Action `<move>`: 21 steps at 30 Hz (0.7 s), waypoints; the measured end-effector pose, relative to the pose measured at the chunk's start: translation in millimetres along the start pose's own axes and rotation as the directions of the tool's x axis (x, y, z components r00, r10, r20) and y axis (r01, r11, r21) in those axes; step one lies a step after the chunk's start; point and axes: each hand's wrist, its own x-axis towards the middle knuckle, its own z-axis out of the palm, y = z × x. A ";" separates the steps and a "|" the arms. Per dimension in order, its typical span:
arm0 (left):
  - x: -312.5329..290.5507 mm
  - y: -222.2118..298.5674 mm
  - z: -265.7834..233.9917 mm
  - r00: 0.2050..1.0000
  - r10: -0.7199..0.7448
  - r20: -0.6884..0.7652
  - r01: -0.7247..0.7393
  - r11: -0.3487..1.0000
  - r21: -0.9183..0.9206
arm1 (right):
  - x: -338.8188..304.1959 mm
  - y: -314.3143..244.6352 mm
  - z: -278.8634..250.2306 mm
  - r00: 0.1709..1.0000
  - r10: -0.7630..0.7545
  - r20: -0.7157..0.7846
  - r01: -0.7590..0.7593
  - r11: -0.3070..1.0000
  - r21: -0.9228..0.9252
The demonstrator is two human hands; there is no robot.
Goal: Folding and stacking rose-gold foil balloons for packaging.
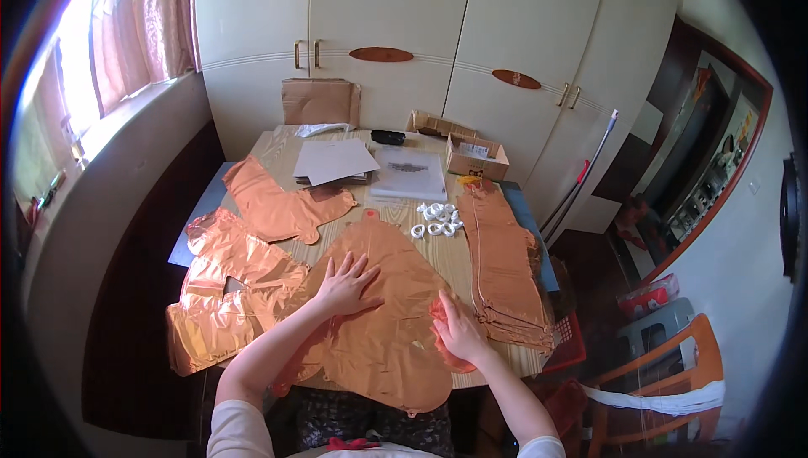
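Observation:
A large flat copper-coloured foil balloon (pixel 396 290), deflated and slightly wrinkled, lies before me and hangs over the table's near edge. My left hand (pixel 347 287) rests on its upper left part, palm down, fingers spread. At its right edge, my right hand (pixel 457 330) is closed on a reddish, crumpled part of the foil; its fingertips are partly hidden. Shiny, creased copper foil (pixel 227 290) lies left of my left forearm. Behind that is another flat foil balloon (pixel 282 201). To the right of my right hand lies a long stack of folded copper foil balloons (pixel 505 264).
White coiled rings (pixel 438 219) lie beyond the balloon on the wooden table (pixel 404 243). Farther back are white sheets (pixel 335 162), a clear plastic packet (pixel 408 173), a black object (pixel 388 136) and an open cardboard box (pixel 476 157). A wooden chair (pixel 656 382) stands right.

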 end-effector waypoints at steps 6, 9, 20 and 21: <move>15.5 16.2 0.1 0.992 -0.127 -0.012 0.127 0.992 0.010 | -7.7 5.4 -3.1 0.991 -0.137 0.010 0.137 0.987 -0.083; 12.3 18.0 6.4 0.993 -0.117 -0.029 0.117 0.993 0.013 | -12.6 -5.7 -11.4 0.988 -0.145 0.056 0.149 0.987 -0.057; 13.8 27.9 6.3 0.993 -0.104 -0.051 0.106 0.994 0.040 | -14.0 3.0 -9.6 0.962 -0.217 0.163 0.250 0.944 -0.218; 12.5 26.4 7.5 0.992 -0.107 -0.060 0.110 0.993 0.041 | -14.6 2.0 -9.1 0.964 -0.193 0.184 0.232 0.948 -0.219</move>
